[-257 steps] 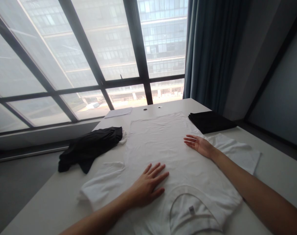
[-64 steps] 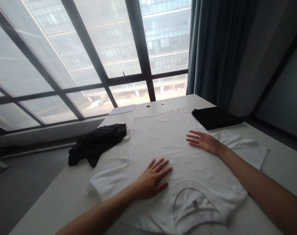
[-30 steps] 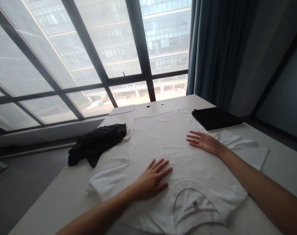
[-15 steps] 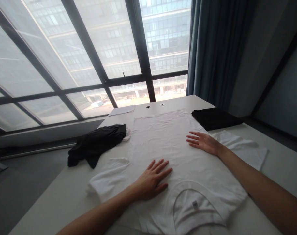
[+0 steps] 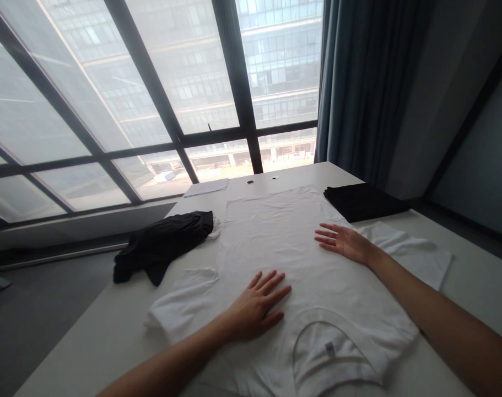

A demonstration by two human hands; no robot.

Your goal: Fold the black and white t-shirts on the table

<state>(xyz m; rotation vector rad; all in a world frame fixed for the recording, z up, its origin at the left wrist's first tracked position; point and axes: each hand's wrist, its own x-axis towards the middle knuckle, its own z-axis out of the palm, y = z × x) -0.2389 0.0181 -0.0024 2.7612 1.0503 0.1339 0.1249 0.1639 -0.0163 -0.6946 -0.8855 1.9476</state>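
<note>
A white T-shirt (image 5: 275,237) lies spread flat on the white table (image 5: 93,342), collar toward me and hem toward the window. My left hand (image 5: 254,306) rests palm down on the shirt's left chest, fingers apart, holding nothing. My right hand (image 5: 344,240) lies flat on the shirt's right side, fingers stretched out. The right sleeve (image 5: 411,251) spreads out beyond my right forearm. The left sleeve (image 5: 184,300) is bunched near the table's left side.
A crumpled black garment (image 5: 163,242) hangs over the table's left edge. A folded black garment (image 5: 362,201) sits at the back right. A sheet of paper (image 5: 205,187) lies at the far end near two small round holes. Large windows and a blue curtain stand behind.
Nothing on the table has visibly moved. Both hands keep their flat pose on the shirt; only the view has shifted slightly.
</note>
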